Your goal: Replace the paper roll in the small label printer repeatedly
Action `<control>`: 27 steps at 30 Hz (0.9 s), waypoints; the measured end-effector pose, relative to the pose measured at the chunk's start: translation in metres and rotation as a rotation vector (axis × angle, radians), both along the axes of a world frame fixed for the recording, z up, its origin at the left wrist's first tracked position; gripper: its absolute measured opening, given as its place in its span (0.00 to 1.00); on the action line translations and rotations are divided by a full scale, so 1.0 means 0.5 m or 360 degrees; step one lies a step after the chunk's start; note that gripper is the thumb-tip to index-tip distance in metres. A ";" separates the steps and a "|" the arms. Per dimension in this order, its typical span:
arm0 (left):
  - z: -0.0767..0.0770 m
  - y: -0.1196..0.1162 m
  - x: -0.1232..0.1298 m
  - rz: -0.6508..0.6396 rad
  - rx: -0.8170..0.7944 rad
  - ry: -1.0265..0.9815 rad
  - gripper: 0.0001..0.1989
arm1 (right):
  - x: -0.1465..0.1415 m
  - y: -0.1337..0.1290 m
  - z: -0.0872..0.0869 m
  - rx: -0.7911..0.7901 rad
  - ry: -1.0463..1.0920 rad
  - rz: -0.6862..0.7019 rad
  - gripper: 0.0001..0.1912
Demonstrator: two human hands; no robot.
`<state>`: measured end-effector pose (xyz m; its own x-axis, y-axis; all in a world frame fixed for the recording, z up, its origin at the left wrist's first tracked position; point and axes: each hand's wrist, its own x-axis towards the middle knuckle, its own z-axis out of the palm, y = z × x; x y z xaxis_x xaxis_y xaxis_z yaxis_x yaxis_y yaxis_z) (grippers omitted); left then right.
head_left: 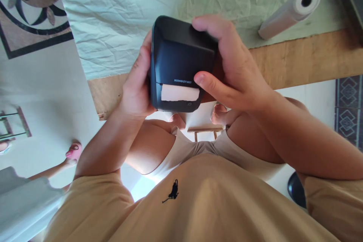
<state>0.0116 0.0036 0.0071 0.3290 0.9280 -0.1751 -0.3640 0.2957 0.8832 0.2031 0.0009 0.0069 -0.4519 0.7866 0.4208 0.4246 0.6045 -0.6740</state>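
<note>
A black label printer (pixel 183 55) marked NIIMBOT is held up over the table's near edge, between my two hands. White label paper (pixel 180 93) sticks out of the slot at its front. My left hand (pixel 138 79) grips the printer's left side, its fingers mostly hidden behind the body. Around the right side curls my right hand (pixel 235 64), with the thumb by the printed name and a finger on the top corner. What the printer's underside looks like is hidden.
A white paper roll (pixel 290 11) lies on the green cloth (pixel 119 19) at the right. Beyond it is a dark-edged object (pixel 347 0). The wooden table edge (pixel 306 62) runs in front of me. Another person's foot (pixel 74 152) shows at the lower left.
</note>
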 end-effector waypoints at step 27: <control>-0.019 0.007 -0.016 0.0105 0.0134 -0.0035 0.20 | -0.002 0.005 -0.015 0.0158 -0.0085 0.0049 0.35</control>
<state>0.0036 0.0072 -0.0023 0.2697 0.9589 -0.0888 -0.4000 0.1954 0.8955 0.2019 0.0036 -0.0008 -0.4989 0.7279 0.4704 0.4387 0.6802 -0.5873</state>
